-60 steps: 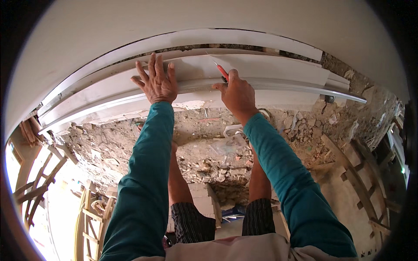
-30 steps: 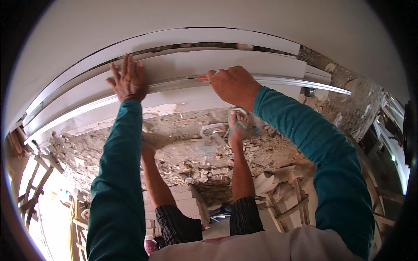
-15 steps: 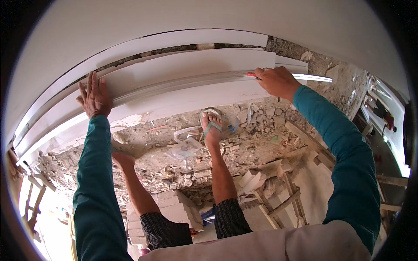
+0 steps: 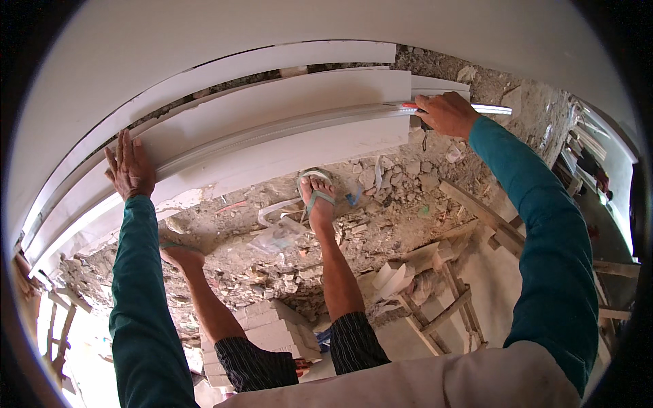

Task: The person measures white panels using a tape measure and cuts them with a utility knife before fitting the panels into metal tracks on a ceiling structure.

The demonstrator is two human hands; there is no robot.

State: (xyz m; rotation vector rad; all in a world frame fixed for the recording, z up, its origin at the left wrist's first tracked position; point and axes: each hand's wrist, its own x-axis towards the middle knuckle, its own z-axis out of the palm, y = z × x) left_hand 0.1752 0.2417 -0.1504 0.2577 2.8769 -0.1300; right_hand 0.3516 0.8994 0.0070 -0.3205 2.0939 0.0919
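Note:
A long white board lies across the ground in front of me, with a bright metal channel strip running lengthwise on top. My left hand rests flat with fingers spread on the board's left part, pressing at the strip. Close to the board's right end, my right hand is closed around a red utility knife, its thin tip pointing left along the strip's far edge. Most of the knife is hidden by the fingers. Past that hand, the strip's end sticks out beyond the board.
Another narrow white board lies behind, along a pale wall. Rubble and a plastic bag surround my sandalled feet. Stacked blocks and wooden frames stand nearer. A person is at far right.
My right hand has slid rightward along the metal strip with the knife, reaching the board's end. My left hand stays pressed on the board. The whole view has shifted slightly.

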